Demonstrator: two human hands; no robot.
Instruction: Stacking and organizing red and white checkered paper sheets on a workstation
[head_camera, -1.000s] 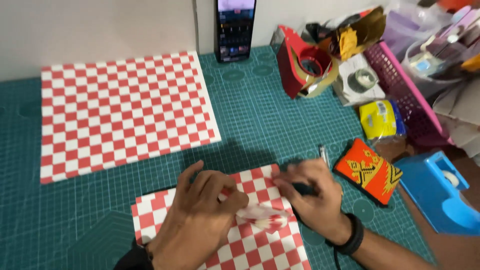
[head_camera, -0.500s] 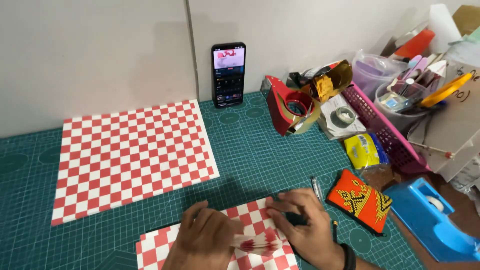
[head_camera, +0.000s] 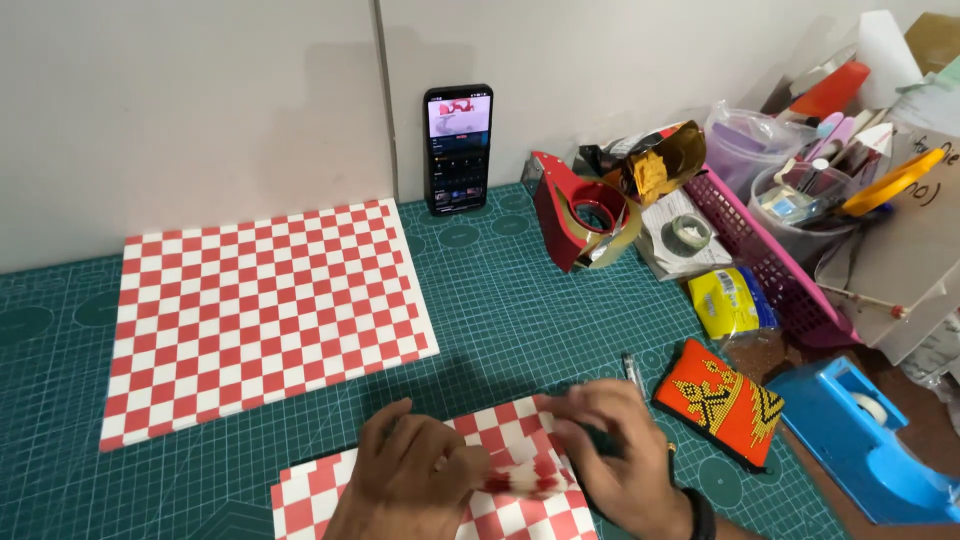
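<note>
Both hands sit low at the near edge of the green cutting mat (head_camera: 520, 310), close together. Left hand (head_camera: 415, 470) and right hand (head_camera: 620, 450) meet over a small red-and-white checkered sheet (head_camera: 500, 425) lying flat on the mat. Between the fingertips there's a rolled or pinched bit of the same checkered paper (head_camera: 520, 482), gripped from both sides; motion blur there, so I can't tell the exact shape. Right wrist carries a dark band (head_camera: 700, 515).

Further back on the mat, left of centre: a larger checkered sheet (head_camera: 265, 315), flat, well apart from the hands. A phone (head_camera: 458, 150) stands upright against the wall, screen lit.

Right side is cluttered: red tape dispenser (head_camera: 570, 210) near the phone, roll of tape (head_camera: 690, 232) on paper just beside it, pink basket (head_camera: 775, 270), yellow packet (head_camera: 730, 300), orange beaded pouch (head_camera: 722, 400) near the right hand, blue tape dispenser (head_camera: 860, 440) at the edge. A pen (head_camera: 632, 370) lies between hand and pouch.
</note>
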